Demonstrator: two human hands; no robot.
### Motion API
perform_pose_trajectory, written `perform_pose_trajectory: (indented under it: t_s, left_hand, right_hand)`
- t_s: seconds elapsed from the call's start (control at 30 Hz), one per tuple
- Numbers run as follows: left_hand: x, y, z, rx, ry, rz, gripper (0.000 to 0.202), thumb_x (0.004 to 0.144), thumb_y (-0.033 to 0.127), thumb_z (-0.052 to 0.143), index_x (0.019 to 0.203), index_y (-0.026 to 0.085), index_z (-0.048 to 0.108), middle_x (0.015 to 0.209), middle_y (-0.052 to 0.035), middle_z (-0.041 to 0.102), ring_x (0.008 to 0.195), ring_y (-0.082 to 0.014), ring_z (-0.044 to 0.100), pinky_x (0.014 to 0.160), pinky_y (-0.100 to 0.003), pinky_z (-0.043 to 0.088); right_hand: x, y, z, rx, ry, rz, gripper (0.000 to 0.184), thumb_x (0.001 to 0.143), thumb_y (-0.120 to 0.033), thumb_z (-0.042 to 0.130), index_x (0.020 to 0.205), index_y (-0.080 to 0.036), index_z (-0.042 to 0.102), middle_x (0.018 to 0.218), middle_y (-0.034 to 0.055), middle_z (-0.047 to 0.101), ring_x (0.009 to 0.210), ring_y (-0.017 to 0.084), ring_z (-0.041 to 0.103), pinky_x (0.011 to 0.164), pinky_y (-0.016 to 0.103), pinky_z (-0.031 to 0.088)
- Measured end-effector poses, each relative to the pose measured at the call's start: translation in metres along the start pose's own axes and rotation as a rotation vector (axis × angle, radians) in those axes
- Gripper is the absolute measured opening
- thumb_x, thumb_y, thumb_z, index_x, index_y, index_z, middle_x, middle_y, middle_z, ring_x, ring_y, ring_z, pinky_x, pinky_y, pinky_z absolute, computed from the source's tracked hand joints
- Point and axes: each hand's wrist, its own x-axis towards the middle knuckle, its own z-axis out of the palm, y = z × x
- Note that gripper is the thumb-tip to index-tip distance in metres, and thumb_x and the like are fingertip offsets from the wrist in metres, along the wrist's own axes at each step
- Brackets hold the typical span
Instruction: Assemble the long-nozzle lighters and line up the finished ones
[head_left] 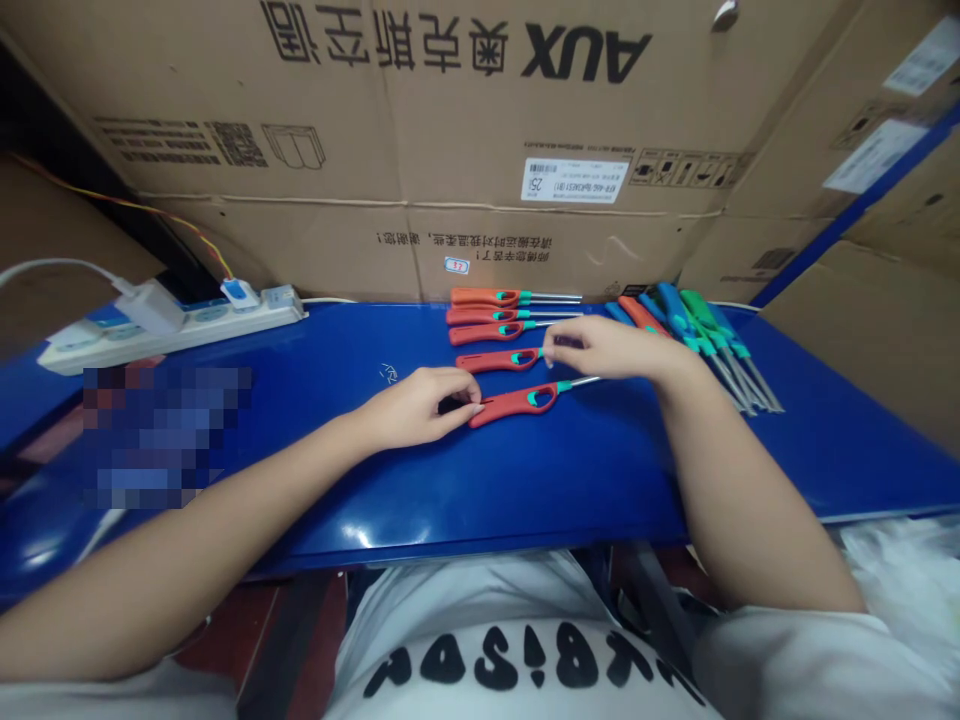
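Observation:
On the blue table (420, 500), several red and orange long-nosed lighters lie one above another, metal tubes pointing right. My left hand (420, 405) pinches the handle end of the nearest red lighter (504, 406) between thumb and fingers. My right hand (611, 345) is closed over the green neck of the red lighter just beyond it (487, 361), hiding most of that one's tube. Farther back are two more red lighters and an orange lighter (476, 297), close together near the cardboard.
Right of my right hand lies a pile of blue, green and red lighters (701, 325). A white power strip (202, 325) with plugs and cords sits at the back left. Printed cardboard (337, 180) stands upright behind the table. A blurred patch (161, 430) covers something at left.

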Motion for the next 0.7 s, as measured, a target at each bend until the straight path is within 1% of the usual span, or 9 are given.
perform_pose_trajectory:
  t_s: [0.03,0.1,0.17,0.23,0.3,0.37,0.5,0.57,0.7]
  left_hand:
    - [0.0,0.0,0.0,0.032,-0.01,0.015,0.016,0.101,0.029,0.054,0.095,0.018,0.065,0.091,-0.0044,0.071,0.083,-0.0165,0.066,0.08,-0.029,0.051]
    - [0.0,0.001,-0.002,0.129,-0.05,0.051,0.018,0.103,0.029,0.05,0.097,0.018,0.063,0.095,-0.0054,0.07,0.087,-0.0177,0.065,0.082,-0.03,0.051]
    - [0.001,0.002,-0.002,0.252,-0.095,0.074,0.021,0.105,0.029,0.046,0.097,0.018,0.062,0.098,-0.0065,0.069,0.088,-0.0189,0.064,0.083,-0.031,0.05]
    - [0.001,0.003,-0.002,0.365,-0.125,0.079,0.026,0.107,0.03,0.041,0.095,0.019,0.062,0.098,-0.0069,0.068,0.088,-0.0197,0.064,0.083,-0.033,0.049]
    - [0.001,0.003,-0.002,0.421,-0.118,0.06,0.03,0.108,0.032,0.038,0.094,0.019,0.061,0.096,-0.0063,0.069,0.086,-0.0198,0.063,0.08,-0.033,0.047]
    - [0.001,0.003,-0.005,0.435,-0.077,0.015,0.033,0.108,0.034,0.036,0.091,0.019,0.059,0.092,-0.0056,0.068,0.083,-0.0198,0.062,0.076,-0.032,0.046]
    - [0.0,-0.004,-0.018,0.449,0.057,-0.102,0.033,0.107,0.035,0.035,0.087,0.02,0.056,0.087,-0.0052,0.065,0.078,-0.0198,0.06,0.069,-0.031,0.042]
    - [-0.002,-0.008,-0.024,0.441,0.097,-0.141,0.033,0.107,0.035,0.034,0.086,0.02,0.054,0.086,-0.0052,0.064,0.077,-0.0195,0.059,0.069,-0.031,0.042]
    - [-0.002,-0.008,-0.025,0.384,0.089,-0.157,0.033,0.107,0.041,0.036,0.092,0.02,0.056,0.092,-0.0052,0.065,0.082,-0.02,0.061,0.071,-0.031,0.043]
  right_hand:
    - [0.001,0.0,0.004,0.003,-0.105,0.001,0.018,0.089,-0.034,0.059,0.093,-0.018,0.067,0.084,0.0024,0.065,0.073,0.016,0.054,0.068,0.027,0.04]
    - [0.005,-0.001,0.013,-0.001,-0.222,-0.002,0.026,0.082,-0.031,0.066,0.105,-0.019,0.069,0.087,0.0016,0.066,0.074,0.016,0.056,0.068,0.026,0.04]
    - [0.009,-0.005,0.021,-0.034,-0.26,0.001,0.027,0.078,-0.031,0.07,0.102,-0.02,0.069,0.086,0.0006,0.064,0.074,0.015,0.055,0.066,0.026,0.039]
    - [0.012,-0.008,0.026,-0.058,-0.285,-0.007,0.018,0.077,-0.029,0.069,0.093,-0.02,0.067,0.083,-0.0002,0.062,0.072,0.014,0.053,0.064,0.026,0.038]
    - [0.012,-0.009,0.026,-0.068,-0.291,-0.019,0.012,0.078,-0.027,0.067,0.088,-0.02,0.065,0.081,-0.0008,0.061,0.071,0.014,0.052,0.064,0.026,0.037]
    - [0.008,-0.007,0.019,-0.055,-0.28,-0.019,0.013,0.081,-0.032,0.065,0.087,-0.02,0.064,0.081,-0.0006,0.062,0.071,0.014,0.052,0.065,0.026,0.037]
    - [-0.003,0.009,-0.004,-0.021,-0.217,0.066,0.032,0.082,-0.052,0.064,0.083,-0.02,0.064,0.077,0.0013,0.062,0.069,0.015,0.05,0.062,0.028,0.036]
    - [-0.007,0.018,-0.011,-0.011,-0.2,0.119,0.034,0.08,-0.053,0.065,0.081,-0.019,0.064,0.076,0.0022,0.062,0.069,0.016,0.05,0.062,0.028,0.036]
    - [-0.005,0.022,-0.008,0.023,-0.225,0.129,0.034,0.078,-0.053,0.067,0.079,-0.02,0.064,0.077,0.0023,0.063,0.07,0.016,0.05,0.064,0.029,0.037]
